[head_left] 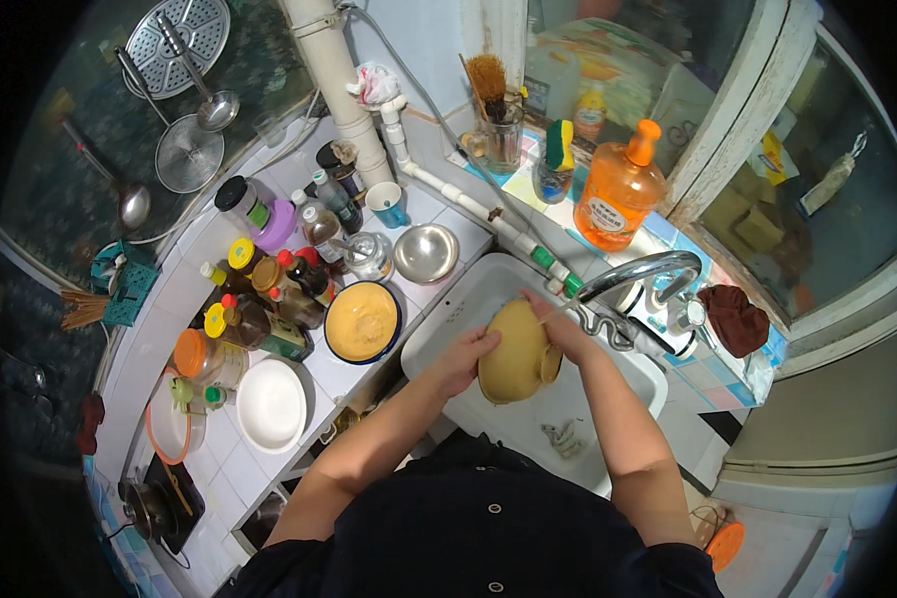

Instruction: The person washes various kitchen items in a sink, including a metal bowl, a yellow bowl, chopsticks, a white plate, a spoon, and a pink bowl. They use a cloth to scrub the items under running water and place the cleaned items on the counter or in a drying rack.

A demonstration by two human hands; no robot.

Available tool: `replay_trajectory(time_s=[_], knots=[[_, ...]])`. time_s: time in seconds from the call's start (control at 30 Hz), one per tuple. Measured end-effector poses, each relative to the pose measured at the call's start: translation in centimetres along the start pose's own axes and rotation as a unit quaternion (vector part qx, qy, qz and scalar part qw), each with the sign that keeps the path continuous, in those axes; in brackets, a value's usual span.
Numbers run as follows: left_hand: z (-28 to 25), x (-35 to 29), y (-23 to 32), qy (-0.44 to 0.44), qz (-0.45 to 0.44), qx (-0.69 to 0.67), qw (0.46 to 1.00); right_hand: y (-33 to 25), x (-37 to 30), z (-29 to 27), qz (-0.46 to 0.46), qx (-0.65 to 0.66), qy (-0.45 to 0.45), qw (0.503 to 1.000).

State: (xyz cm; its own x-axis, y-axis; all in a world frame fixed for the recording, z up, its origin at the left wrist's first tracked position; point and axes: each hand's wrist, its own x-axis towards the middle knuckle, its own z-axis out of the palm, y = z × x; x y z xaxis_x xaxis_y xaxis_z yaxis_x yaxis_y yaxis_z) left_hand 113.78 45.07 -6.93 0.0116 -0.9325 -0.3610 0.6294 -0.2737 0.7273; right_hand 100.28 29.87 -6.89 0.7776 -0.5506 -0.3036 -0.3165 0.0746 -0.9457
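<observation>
- The yellow-tan bowl (513, 357) is held in the air over the white sink (445, 344), tipped on its side, its outside facing up and its foot ring toward the right.
- The left hand (460, 361) grips the bowl's left side — thumb pressed on the outer wall, the other fingers mostly hidden behind it.
- The right hand (560, 329) grasps the bowl's upper right side, fingers curled along its edge; where all the fingertips rest, I cannot tell.
- The metal tap (648, 267) arches in from the right, its spout end near the right hand, with a thin pale streak running from it toward the bowl.
- A few small greyish pieces lie in the bottom of the sink, too small to name.
- On the tiled counter left of the sink stand a shiny metal bowl (426, 253), a yellow dish (354, 304) with a dark blue rim, and a white bowl (272, 406) — bottles and jars crowd behind them.
- On the ledge beyond the sink are an orange pump bottle (620, 194) and a sponge (560, 147) in a glass; a dark brown cloth (736, 321) lies right of the tap.
</observation>
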Motion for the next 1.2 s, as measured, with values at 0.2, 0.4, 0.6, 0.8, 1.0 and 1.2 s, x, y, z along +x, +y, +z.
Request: replay_trajectory(time_s=[0.2,0.4,0.6,0.8,1.0,1.2], knots=[[0.6,0.0,1.9,-0.004,0.092,-0.185,0.978,5.3,-0.8,1.6,-0.077,0.41,0.047,0.908],[3.3,1.9,-1.5,0.097,0.191,-0.124,0.969,4.4,-1.0,6.3,0.0,0.43,0.2,0.881],[2.0,2.7,-2.2,0.124,0.172,0.034,0.977,4.2,-2.7,7.3,0.119,0.363,0.146,0.913],[2.8,0.8,-2.4,0.11,0.143,0.129,0.975,4.4,-2.7,4.9,0.102,0.398,0.199,0.889],[2.4,0.3,-2.6,0.175,0.183,0.435,0.864,6.5,-0.9,6.0,0.09,0.431,0.151,0.885],[5.1,-1.0,-0.5,0.152,0.159,0.65,0.727,3.3,-3.4,6.5,0.112,0.494,0.16,0.847]])
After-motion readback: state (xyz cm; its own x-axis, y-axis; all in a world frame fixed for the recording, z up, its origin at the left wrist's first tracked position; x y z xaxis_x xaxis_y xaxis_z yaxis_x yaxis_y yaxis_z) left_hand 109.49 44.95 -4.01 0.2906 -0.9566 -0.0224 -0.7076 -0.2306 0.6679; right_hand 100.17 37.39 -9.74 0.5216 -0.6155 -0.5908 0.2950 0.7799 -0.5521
